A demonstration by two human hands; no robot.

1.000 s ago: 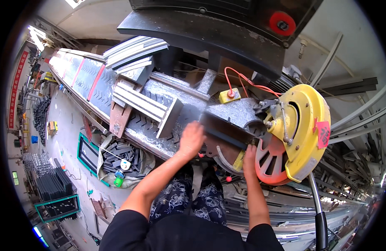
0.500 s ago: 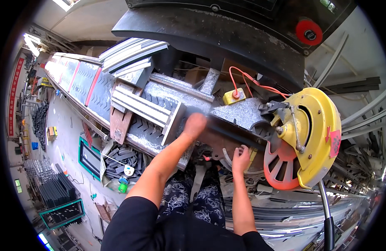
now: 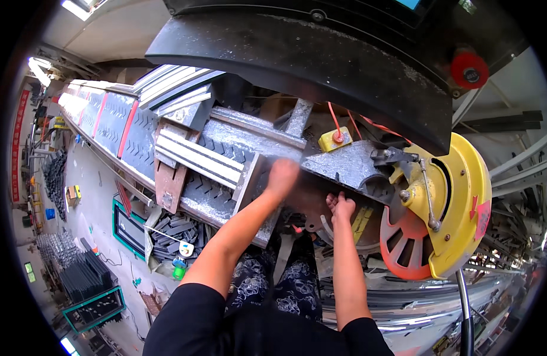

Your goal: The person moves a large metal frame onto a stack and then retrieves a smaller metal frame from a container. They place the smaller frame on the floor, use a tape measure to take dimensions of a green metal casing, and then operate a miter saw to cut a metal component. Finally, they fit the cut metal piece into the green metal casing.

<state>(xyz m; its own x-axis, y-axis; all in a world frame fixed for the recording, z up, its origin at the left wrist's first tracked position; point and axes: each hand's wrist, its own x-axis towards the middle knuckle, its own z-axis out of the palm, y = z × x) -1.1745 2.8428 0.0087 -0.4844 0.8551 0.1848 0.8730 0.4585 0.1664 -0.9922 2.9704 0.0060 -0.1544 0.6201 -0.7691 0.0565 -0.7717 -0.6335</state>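
Note:
My left hand (image 3: 283, 178) is by the grey end plate of the stop block (image 3: 247, 183), at the left end of a dark strip (image 3: 350, 187). Motion smears its fingers, so its grip is not readable. Below the strip's middle, my right hand (image 3: 341, 207) is raised with its fingers loosely curled and slightly apart. I make out nothing held in it. Right of that hand stands a saw head with a yellow guard (image 3: 463, 202) and a slotted orange-red cover (image 3: 406, 243). Between my hands lies a brown metal plate (image 3: 312, 193).
A black machine housing (image 3: 297, 56) with a red button (image 3: 469, 70) overhangs the far side. Pale profiles (image 3: 196, 157) lie on the bed at left. A yellow box (image 3: 334, 139) with an orange cable sits behind the strip. Dark offcuts (image 3: 175, 228) lie piled lower left.
My right hand has turned, its fingers now more spread. A broad dark band between my hands now looks narrower. The view has shifted, bringing the housing lower in the picture.

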